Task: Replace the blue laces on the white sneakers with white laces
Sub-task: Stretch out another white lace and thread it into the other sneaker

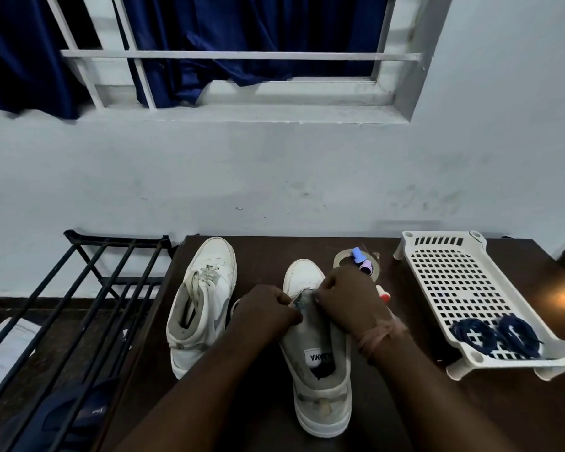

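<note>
Two white high-top sneakers stand on a dark wooden table (268, 402). The left sneaker (203, 301) carries white laces. The right sneaker (317, 363) points away from me, and its eyelet area is hidden behind my hands. My left hand (265, 308) and my right hand (349, 295) are both closed over the front of its tongue, pinching something thin there; whether it is a lace is unclear. Two coiled blue laces (496, 334) lie in a white perforated tray (450, 282) on the right.
A roll of clear tape (343, 256) with small blue and purple items on it sits behind the right sneaker. A black metal rack (88, 288) stands left of the table. The wall and a barred window with blue curtains are behind.
</note>
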